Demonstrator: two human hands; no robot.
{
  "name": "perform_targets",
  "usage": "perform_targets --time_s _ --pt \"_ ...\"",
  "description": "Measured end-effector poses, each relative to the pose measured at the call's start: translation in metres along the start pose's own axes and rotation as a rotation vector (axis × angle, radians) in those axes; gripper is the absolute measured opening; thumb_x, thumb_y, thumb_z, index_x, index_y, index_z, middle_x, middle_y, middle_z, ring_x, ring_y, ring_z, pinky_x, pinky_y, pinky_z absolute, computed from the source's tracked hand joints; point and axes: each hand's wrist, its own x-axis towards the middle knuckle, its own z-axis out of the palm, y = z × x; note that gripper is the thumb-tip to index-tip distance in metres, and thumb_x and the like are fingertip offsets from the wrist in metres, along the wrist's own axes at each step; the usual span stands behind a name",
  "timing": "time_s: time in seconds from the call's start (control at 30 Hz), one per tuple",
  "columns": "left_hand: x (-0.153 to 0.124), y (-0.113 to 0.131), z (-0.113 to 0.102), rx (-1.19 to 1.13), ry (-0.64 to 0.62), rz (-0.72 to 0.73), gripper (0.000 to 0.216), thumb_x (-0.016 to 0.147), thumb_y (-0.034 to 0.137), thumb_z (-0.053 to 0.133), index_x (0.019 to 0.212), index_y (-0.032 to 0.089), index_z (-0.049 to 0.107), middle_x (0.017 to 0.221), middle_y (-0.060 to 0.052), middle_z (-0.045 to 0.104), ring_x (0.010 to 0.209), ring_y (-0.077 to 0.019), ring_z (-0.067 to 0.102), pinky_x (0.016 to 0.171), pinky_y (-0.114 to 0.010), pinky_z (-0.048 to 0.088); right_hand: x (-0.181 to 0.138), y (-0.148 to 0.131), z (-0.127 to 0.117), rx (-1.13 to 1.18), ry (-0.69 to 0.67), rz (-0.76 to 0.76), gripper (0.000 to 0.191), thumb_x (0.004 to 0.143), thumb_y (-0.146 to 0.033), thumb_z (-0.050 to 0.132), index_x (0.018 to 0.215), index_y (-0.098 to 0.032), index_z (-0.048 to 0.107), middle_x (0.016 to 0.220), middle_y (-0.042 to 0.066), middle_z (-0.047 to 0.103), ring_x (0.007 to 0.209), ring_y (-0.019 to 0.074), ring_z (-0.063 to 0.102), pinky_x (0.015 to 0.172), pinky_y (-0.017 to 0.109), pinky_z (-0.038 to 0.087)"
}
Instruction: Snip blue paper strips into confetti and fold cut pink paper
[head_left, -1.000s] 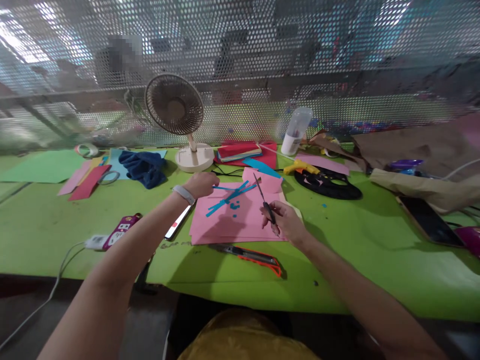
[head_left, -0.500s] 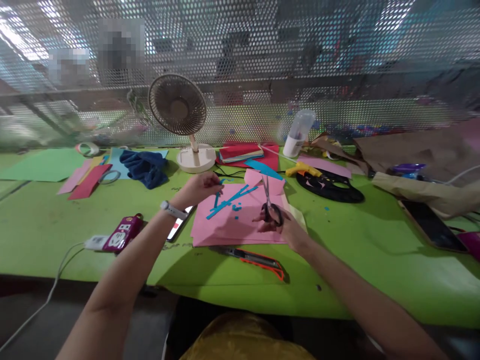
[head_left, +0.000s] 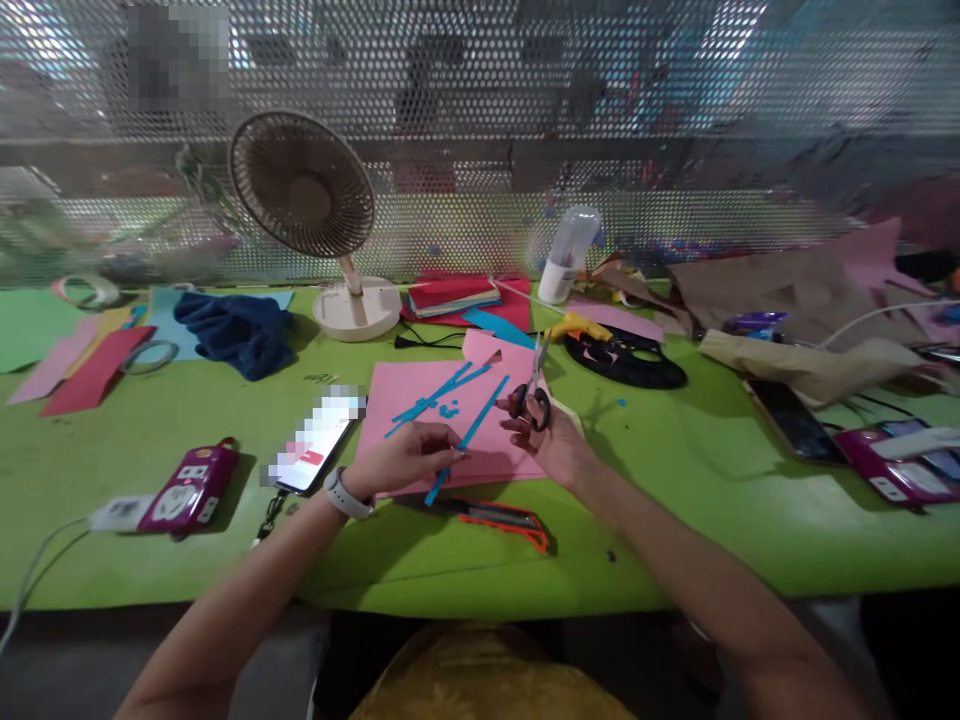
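My left hand [head_left: 412, 455] pinches a narrow blue paper strip [head_left: 484, 412] between thumb and fingers; the strip slants over the pink paper sheets [head_left: 390, 385]. In my right hand [head_left: 559, 445] is a pair of scissors [head_left: 536, 385] with black handles, fingers through the loops and blades pointing up and away from me. Other blue strips [head_left: 431, 393] lie crossed on the pink paper, with small blue snippets [head_left: 448, 409] beside them. A utility knife [head_left: 502, 517] with an orange edge rests along the near side of the paper.
Left of the paper lie a lit phone [head_left: 319, 445] and a purple power strip [head_left: 195, 488]. Farther back are a fan [head_left: 307, 195], a blue cloth [head_left: 236, 330] and a yellow glue gun [head_left: 577, 326] on a black palette-shaped piece [head_left: 630, 360]. A dark phone [head_left: 795, 425] lies right.
My left hand has come down and nearer, with a blue strip now stretching from it toward the scissors. The view has shifted right; my right hand still holds the scissors.
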Motion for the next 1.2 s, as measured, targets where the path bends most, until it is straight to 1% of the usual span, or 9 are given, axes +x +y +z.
perform_targets --time_s 0.17,0.27,0.37,0.43,0.53,0.6,0.73,0.97,1.2 --pt "-0.005 0.002 -0.002 0.074 -0.077 0.030 0.030 0.087 0.042 0.054 0.082 0.014 0.062 0.069 0.001 0.057 0.063 -0.0105 0.050 0.059 -0.021 0.040 0.001 -0.002 -0.001 -0.051 0.040 0.014 0.033 0.067 -0.042 0.079 0.089 -0.021 0.064 0.095 0.000 0.072 0.054 0.0067 0.064 0.039 0.014 0.042" --pt "-0.004 0.001 0.000 0.046 -0.017 0.046 0.030 0.088 0.043 0.053 0.082 0.014 0.062 0.070 0.000 0.058 0.063 -0.0107 0.050 0.059 -0.021 0.040 0.000 -0.001 -0.001 -0.077 -0.025 0.041 0.036 0.069 -0.049 0.076 0.086 -0.020 0.063 0.084 -0.001 0.070 0.057 0.0100 0.066 0.043 0.016 0.046" --pt "-0.002 -0.004 0.006 -0.072 0.138 0.062 0.032 0.088 0.044 0.053 0.081 0.014 0.061 0.076 -0.003 0.060 0.068 -0.0119 0.053 0.062 -0.022 0.042 -0.004 0.002 0.001 -0.085 -0.177 0.032 0.034 0.075 -0.050 0.071 0.090 -0.021 0.062 0.091 0.001 0.069 0.078 0.0166 0.071 0.067 0.027 0.056" --pt "-0.002 -0.009 0.012 -0.119 0.198 0.063 0.032 0.089 0.044 0.053 0.081 0.014 0.060 0.077 -0.004 0.061 0.068 -0.0119 0.054 0.062 -0.022 0.043 -0.010 0.005 0.003 -0.095 -0.291 0.022 0.033 0.076 -0.048 0.070 0.097 -0.024 0.061 0.105 0.002 0.067 0.098 0.0221 0.067 0.087 0.039 0.053" --pt "-0.003 -0.014 0.020 -0.174 0.147 0.023 0.032 0.090 0.044 0.051 0.078 0.015 0.057 0.068 -0.001 0.059 0.059 -0.0102 0.052 0.056 -0.021 0.042 -0.018 0.010 0.004 -0.146 -0.384 -0.056 0.040 0.073 -0.047 0.073 0.104 -0.026 0.060 0.118 0.005 0.064 0.115 0.0265 0.058 0.102 0.047 0.042" --pt "-0.005 -0.016 0.024 -0.239 0.105 0.002 0.033 0.090 0.045 0.052 0.077 0.015 0.055 0.064 0.000 0.059 0.055 -0.0102 0.053 0.054 -0.021 0.042 -0.020 0.013 0.004 -0.208 -0.376 -0.106 0.041 0.072 -0.044 0.075 0.104 -0.025 0.060 0.118 0.007 0.064 0.121 0.0270 0.054 0.106 0.048 0.038" --pt "-0.006 -0.015 0.024 -0.344 0.150 0.012 0.032 0.089 0.045 0.054 0.080 0.014 0.056 0.067 -0.002 0.062 0.058 -0.0108 0.056 0.055 -0.022 0.044 -0.019 0.014 0.005 -0.230 -0.294 -0.131 0.033 0.076 -0.036 0.072 0.105 -0.024 0.060 0.115 0.007 0.066 0.120 0.0261 0.055 0.108 0.050 0.035" --pt "-0.003 -0.017 0.028 -0.487 0.260 -0.005 0.034 0.087 0.047 0.055 0.077 0.015 0.053 0.066 -0.001 0.059 0.060 -0.0103 0.054 0.058 -0.023 0.044 -0.025 0.010 0.014 -0.104 -0.405 -0.103 0.041 0.074 -0.048 0.069 0.108 -0.026 0.061 0.121 0.006 0.062 0.121 0.0285 0.052 0.110 0.051 0.031" --pt "-0.003 -0.017 0.035 -0.435 0.127 -0.034 0.037 0.085 0.050 0.056 0.075 0.015 0.054 0.066 -0.002 0.061 0.059 -0.0120 0.057 0.060 -0.025 0.046 -0.027 0.021 0.008 -0.237 -0.452 -0.099 0.045 0.072 -0.042 0.073 0.112 -0.025 0.061 0.119 0.008 0.062 0.124 0.0274 0.049 0.110 0.048 0.033"
